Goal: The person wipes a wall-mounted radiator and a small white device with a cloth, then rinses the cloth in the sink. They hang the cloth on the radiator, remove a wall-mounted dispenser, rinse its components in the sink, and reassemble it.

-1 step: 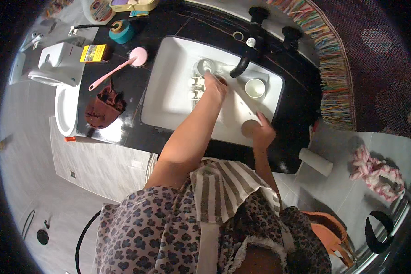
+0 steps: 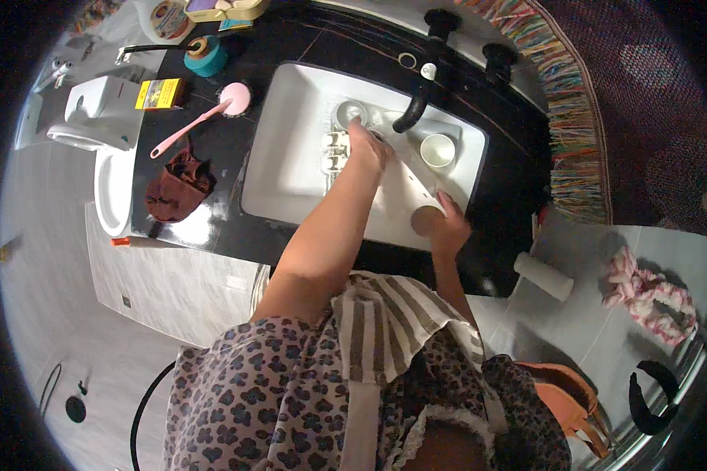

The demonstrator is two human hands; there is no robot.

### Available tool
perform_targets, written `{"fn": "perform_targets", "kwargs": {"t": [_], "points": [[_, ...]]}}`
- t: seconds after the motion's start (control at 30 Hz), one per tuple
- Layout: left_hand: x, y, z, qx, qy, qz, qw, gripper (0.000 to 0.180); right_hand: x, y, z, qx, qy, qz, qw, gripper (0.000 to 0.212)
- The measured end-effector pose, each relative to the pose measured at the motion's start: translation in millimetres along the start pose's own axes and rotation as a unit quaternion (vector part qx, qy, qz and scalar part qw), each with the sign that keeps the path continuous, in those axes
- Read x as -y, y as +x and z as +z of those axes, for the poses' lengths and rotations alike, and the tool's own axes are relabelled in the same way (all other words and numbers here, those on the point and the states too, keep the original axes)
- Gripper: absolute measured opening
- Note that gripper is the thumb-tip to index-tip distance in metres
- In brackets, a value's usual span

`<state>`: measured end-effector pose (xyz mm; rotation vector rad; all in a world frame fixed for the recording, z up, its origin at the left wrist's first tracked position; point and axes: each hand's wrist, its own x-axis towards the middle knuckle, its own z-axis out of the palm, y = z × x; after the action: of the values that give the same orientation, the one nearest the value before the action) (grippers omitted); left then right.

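Both my hands are inside the white sink (image 2: 271, 157). A long white piece (image 2: 404, 184) with small slots along one edge slants between them. My left hand (image 2: 369, 147) is closed at its upper end, fingertips partly hidden. My right hand (image 2: 450, 226) grips its lower end, beside a round tan patch (image 2: 426, 221) whose nature I cannot make out. Left of my left hand lies a white rack-like part (image 2: 335, 149) with several openings, and a round clear cup (image 2: 351, 115) sits just above it. A white cup (image 2: 437, 151) stands at the sink's right side.
The black faucet (image 2: 408, 114) reaches over the sink from the back. On the black counter to the left lie a pink long-handled brush (image 2: 200, 125), a brown cloth (image 2: 181, 188), a yellow box (image 2: 159, 94) and a teal jar (image 2: 206, 57). A white roll (image 2: 543, 276) lies at right.
The whole view has shifted very slightly. My hands and the white piece keep almost the same places in the sink.
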<state>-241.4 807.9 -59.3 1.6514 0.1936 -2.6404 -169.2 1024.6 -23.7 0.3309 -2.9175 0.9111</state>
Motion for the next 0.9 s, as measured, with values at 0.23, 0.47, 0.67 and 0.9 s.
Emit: {"fn": "perform_targets", "kwargs": {"t": [0.23, 0.47, 0.67, 0.9], "points": [[-23.9, 27.0, -29.2, 0.102, -0.054, 0.038, 0.993, 0.013, 9.7, 0.7, 13.9, 0.001, -0.082, -0.111, 0.990, 0.034], [-25.2, 47.1, -6.6, 0.122, 0.124, 0.124, 0.977, 0.014, 10.5, 6.5, 27.8, -0.017, -0.142, -0.164, 0.976, 0.033], [-31.9, 77.7, -8.9, 0.164, 0.119, 0.012, 0.979, 0.026, 5.0, 6.6, 42.2, 0.105, -0.274, -0.111, 0.949, 0.051], [-46.2, 101.5, -27.5, 0.214, 0.192, 0.020, 0.958, 0.035, 30.7, 31.7, 65.9, 0.149, -0.251, -0.095, 0.952, 0.063]]}}
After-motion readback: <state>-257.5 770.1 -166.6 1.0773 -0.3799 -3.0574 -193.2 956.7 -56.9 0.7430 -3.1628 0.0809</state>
